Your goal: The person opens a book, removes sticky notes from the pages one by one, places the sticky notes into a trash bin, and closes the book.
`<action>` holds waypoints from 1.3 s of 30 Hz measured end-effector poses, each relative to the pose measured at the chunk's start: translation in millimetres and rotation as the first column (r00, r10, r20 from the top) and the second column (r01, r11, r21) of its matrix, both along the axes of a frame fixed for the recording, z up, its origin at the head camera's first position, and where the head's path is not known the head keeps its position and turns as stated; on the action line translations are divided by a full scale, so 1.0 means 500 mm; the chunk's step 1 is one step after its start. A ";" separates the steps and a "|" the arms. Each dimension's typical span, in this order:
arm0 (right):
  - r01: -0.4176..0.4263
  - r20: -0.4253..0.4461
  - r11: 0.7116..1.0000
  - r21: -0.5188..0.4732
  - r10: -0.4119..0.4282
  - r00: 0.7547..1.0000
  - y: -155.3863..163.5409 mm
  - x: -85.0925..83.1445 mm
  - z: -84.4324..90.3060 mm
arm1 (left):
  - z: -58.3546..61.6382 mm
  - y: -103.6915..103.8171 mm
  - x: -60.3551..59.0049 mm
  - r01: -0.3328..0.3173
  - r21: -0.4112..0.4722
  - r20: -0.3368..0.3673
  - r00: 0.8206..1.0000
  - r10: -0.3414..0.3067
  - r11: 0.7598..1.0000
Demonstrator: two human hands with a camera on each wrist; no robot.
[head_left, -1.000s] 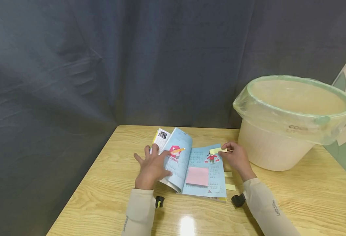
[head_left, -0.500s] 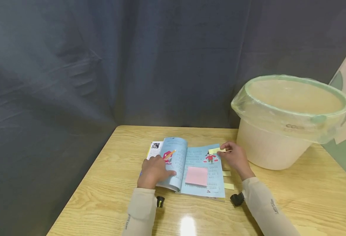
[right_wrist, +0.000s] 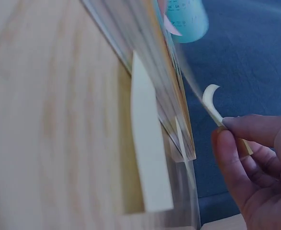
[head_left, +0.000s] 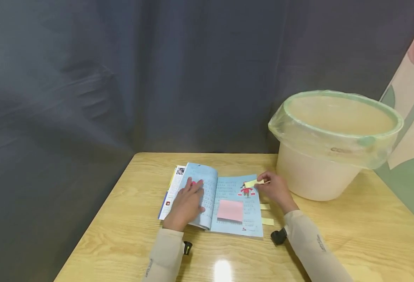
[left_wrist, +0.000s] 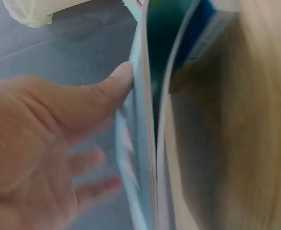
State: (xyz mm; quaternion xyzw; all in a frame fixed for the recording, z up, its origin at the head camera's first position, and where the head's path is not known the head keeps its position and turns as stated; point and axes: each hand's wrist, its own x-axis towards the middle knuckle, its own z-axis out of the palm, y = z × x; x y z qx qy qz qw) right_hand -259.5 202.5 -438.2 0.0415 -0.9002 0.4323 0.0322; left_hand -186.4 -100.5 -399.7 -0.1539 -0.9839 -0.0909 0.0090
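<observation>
An open book (head_left: 254,231) with light blue pages lies on the table. My left hand (head_left: 185,205) rests on its left page with fingers spread; in the left wrist view, the thumb of this hand (left_wrist: 39,134) touches the page. Over the upper right page, my right hand (head_left: 274,191) pinches a pale yellow sticky strip (head_left: 252,183) between thumb and finger. Its free end curls up beside the page edge in the right wrist view. A pink sticky note (head_left: 230,210) is on the right page. Two yellow tabs (head_left: 268,221) stick out from the book's right side.
A large pale bucket (head_left: 314,172) lined with a clear bag stands on the table (head_left: 115,243) at the right, just behind my right hand. A dark curtain (head_left: 207,78) hangs behind the table. White pages (head_left: 169,197) show under the left blue page.
My left hand has pressed the raised left page down, slid back, then spread over it. The right hand keeps its pinch on the strip near the same spot. The head view has turned slightly right.
</observation>
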 end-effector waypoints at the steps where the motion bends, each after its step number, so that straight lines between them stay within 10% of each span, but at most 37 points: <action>1: -0.008 0.004 1.000 0.009 0.008 1.000 0.000 -0.001 -0.001 | -0.004 -0.002 0.000 0.049 0.004 -0.019 0.999 -0.049 0.999; 8: -0.027 0.024 0.999 0.017 0.027 0.999 0.002 -0.004 -0.003 | -0.015 0.013 0.001 0.175 0.119 0.124 0.974 -0.190 0.977; 39: -0.135 -0.016 0.973 0.189 0.140 0.990 0.021 0.015 0.034 | -0.020 0.033 0.016 0.025 0.054 0.339 0.940 -0.041 0.998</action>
